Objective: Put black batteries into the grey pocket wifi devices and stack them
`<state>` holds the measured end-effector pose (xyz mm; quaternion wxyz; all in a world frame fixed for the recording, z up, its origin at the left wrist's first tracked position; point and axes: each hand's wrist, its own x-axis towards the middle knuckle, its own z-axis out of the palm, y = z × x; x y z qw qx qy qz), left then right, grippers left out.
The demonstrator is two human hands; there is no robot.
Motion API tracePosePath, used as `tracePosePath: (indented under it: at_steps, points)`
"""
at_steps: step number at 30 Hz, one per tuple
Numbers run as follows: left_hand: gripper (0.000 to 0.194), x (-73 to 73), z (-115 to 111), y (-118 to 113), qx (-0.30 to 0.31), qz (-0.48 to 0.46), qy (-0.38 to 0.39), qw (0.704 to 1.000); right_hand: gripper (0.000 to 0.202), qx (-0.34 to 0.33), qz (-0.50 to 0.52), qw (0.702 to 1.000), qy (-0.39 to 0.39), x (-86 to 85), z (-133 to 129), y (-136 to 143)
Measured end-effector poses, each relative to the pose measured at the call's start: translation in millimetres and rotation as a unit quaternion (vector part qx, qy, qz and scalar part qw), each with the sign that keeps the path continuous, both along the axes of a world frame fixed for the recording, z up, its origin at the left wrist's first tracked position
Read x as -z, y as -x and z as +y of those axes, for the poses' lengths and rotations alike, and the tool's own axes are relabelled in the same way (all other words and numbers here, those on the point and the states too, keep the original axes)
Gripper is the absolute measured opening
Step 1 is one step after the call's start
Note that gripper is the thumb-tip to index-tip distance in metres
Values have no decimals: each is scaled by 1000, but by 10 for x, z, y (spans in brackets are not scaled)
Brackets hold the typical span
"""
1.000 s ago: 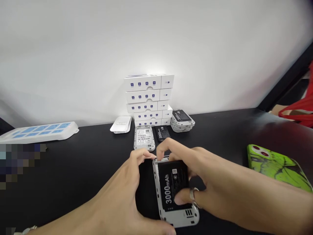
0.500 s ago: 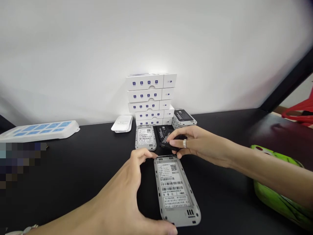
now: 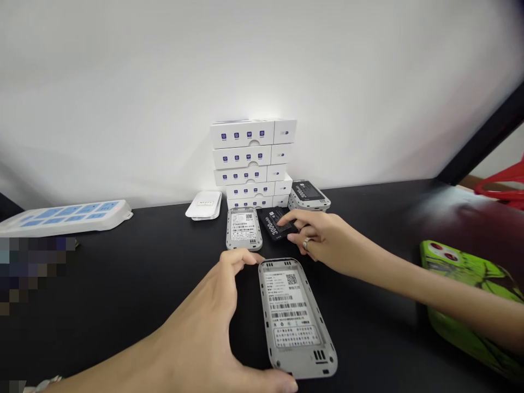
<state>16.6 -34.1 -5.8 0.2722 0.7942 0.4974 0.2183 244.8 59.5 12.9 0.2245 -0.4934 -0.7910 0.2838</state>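
A grey handheld device, its back off and its battery bay showing a label with barcodes, lies on the black table. My left hand spans it lengthwise, with a finger at its far end and the thumb at its near end. Beyond it, a flat black battery marked 3000mAh lies on the table. My right hand has its fingertips on that battery, one finger on top and others at its right edge. Whether a second battery lies beneath is hidden. Left of the battery is another open grey device with its label bare.
White boxes are stacked against the wall. Right of them, devices with batteries fitted form a pile. White covers lie left of the boxes. A power strip is at far left, a green-cased phone at right.
My right hand has lowered the battery it held tilted, and the battery now lies flat over where another one lay. My left hand and the near device have stayed in place.
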Motion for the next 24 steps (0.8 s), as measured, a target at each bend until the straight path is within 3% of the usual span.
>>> tracePosePath:
  at_steps: [6,9,16,21,24]
  points:
    - [96,1,13,-6,14,0,2,1000,17,-35,-31,986,-161,103,24,11]
    - [95,0,8,-2,16,2,-5,1000,13,-46,-60,980,-183,101,43,10]
    - [92,-18,-10,-22,20,-16,-88,996,35,-55,-104,971,-207,122,107,-35]
    - [76,-58,277,117,-23,-50,-194,979,34,-30,-131,978,-158,-188,92,-72]
    - [61,-71,500,232,-60,-56,-183,980,34,-11,-94,976,-197,-407,183,-188]
